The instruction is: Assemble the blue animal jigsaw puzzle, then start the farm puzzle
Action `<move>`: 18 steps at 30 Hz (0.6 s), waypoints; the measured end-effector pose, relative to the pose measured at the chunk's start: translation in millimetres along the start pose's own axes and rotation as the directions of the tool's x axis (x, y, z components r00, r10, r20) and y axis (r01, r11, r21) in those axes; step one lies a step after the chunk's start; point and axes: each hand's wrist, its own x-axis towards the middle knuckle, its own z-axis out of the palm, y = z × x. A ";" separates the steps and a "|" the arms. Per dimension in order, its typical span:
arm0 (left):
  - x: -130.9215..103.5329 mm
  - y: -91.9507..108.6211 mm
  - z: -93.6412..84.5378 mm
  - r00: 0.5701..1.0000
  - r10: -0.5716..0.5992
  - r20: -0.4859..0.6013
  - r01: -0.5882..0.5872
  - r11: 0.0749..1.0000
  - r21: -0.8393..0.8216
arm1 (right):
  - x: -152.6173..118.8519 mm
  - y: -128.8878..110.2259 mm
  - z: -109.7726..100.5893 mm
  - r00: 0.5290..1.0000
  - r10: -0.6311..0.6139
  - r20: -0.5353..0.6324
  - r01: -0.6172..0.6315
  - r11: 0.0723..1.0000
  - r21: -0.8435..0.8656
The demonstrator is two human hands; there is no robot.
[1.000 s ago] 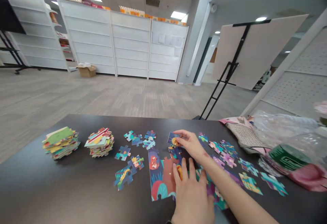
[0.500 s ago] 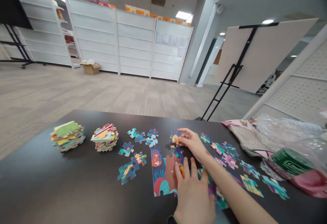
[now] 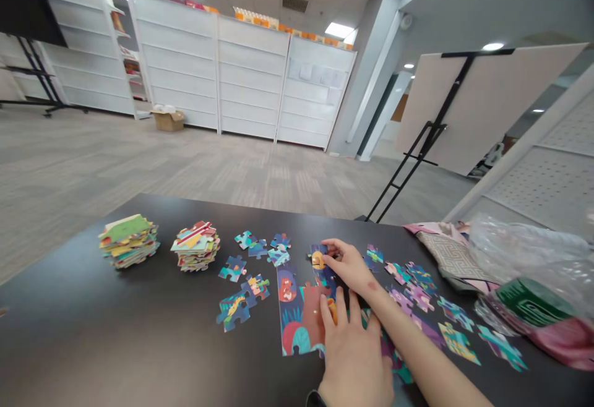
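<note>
With thumb and fingertips, my right hand (image 3: 352, 266) grips a dark blue jigsaw piece with an orange figure (image 3: 318, 257). This piece sits at the far edge of a partly joined jigsaw puzzle (image 3: 293, 326); its lower edge meets the pieces there, but whether it is locked in I cannot tell. My left hand (image 3: 355, 348) lies flat over the puzzle with fingers spread, hiding much of its middle. My right forearm crosses above the puzzle's right side. Loose jigsaw pieces lie to the left (image 3: 234, 309) and to the right (image 3: 417, 295).
Two stacks of puzzle pieces, one green-topped (image 3: 129, 240) and one with a red stripe (image 3: 195, 246), stand on the left of the black table (image 3: 139, 339). Clear plastic packaging (image 3: 524, 252) and a patterned pouch (image 3: 445, 252) fill the right edge. An easel (image 3: 429, 138) stands beyond.
My right hand has brought the orange-figured piece slightly nearer, against the puzzle's far edge, and it now shows more fully. My left hand stays on the puzzle. The view has shifted slightly.
</note>
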 end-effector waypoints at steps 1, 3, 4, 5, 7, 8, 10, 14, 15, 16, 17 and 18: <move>-0.2 0.2 -0.4 1.000 0.002 -0.001 -0.002 1.000 -0.001 | -0.4 -0.4 -0.1 1.000 -0.003 -0.008 0.002 0.999 -0.032; -0.6 0.2 -0.6 1.000 0.006 -0.006 -0.006 1.000 0.000 | -1.4 -2.0 -0.4 1.000 -0.006 -0.011 0.005 0.997 -0.076; -0.8 0.1 -0.5 1.000 0.008 -0.009 -0.008 1.000 0.001 | -1.9 -3.0 -0.6 1.000 -0.005 -0.005 0.005 0.996 -0.085; -1.0 -0.2 -0.4 1.000 0.010 -0.013 -0.010 1.000 0.002 | -2.3 -4.0 -0.7 1.000 -0.004 0.002 0.004 0.996 -0.088; -1.2 -0.7 -0.1 1.000 0.011 -0.013 -0.011 1.000 0.005 | -2.9 -5.5 -0.6 1.000 -0.002 0.013 0.003 0.997 -0.079; -1.3 -1.0 0.0 1.000 0.009 -0.013 -0.009 1.000 0.004 | -3.0 -5.9 -0.4 1.000 -0.004 0.014 0.005 0.997 -0.073; -1.2 -1.3 0.0 1.000 0.008 -0.010 -0.008 1.000 0.002 | -3.2 -6.2 0.1 1.000 -0.012 0.000 0.012 0.997 -0.078; -0.1 -2.1 0.2 1.000 0.018 -0.017 -0.017 1.000 0.008 | -3.6 -6.2 0.4 1.000 -0.017 -0.022 0.014 0.991 -0.133; 0.3 -2.5 0.6 1.000 0.023 -0.021 -0.023 1.000 0.009 | -3.7 -6.4 0.3 1.000 -0.018 -0.015 0.016 0.990 -0.138; 0.6 -2.9 1.3 0.999 0.027 -0.023 -0.026 1.000 0.009 | -3.7 -6.7 0.2 1.000 -0.021 -0.008 0.020 0.990 -0.137; 0.9 -3.3 2.0 0.999 0.030 -0.021 -0.029 0.999 0.012 | -3.7 -6.9 0.2 1.000 -0.024 -0.003 0.023 0.991 -0.132; 1.1 -3.7 2.6 0.999 0.031 -0.020 -0.031 0.999 0.015 | -3.5 -7.2 0.3 1.000 -0.026 -0.001 0.026 0.992 -0.125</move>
